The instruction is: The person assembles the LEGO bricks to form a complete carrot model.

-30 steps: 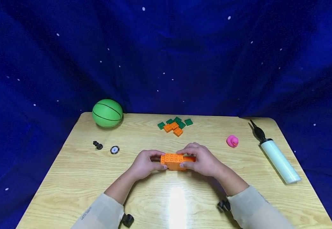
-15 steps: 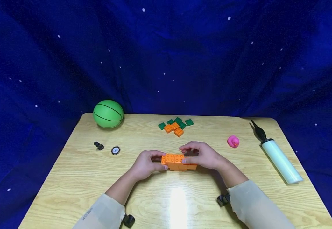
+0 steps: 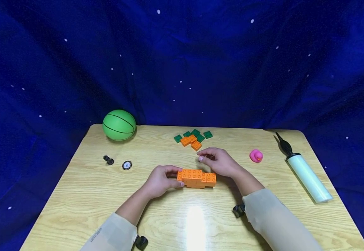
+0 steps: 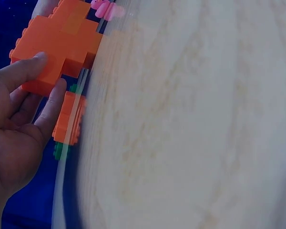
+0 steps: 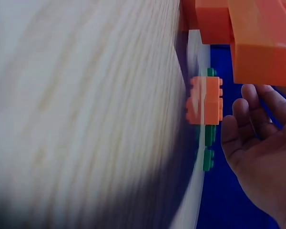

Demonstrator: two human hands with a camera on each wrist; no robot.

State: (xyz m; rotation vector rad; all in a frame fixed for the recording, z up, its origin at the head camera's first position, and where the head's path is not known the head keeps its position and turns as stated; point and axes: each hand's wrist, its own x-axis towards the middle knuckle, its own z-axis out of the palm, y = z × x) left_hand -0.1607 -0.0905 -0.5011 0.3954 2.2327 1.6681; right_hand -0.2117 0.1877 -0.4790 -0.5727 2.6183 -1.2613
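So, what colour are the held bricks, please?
The held bricks are orange, clearest in the head view.

Cropped and illegible
The right wrist view is cutting off the orange brick structure (image 5: 264, 64) and right hand (image 5: 263, 145); the poker chip (image 3: 127, 165) is bearing print too small to read.

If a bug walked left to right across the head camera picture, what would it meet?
Black chess piece → round chip → left hand → orange brick build → right hand → pink duck → pump with a black nozzle.
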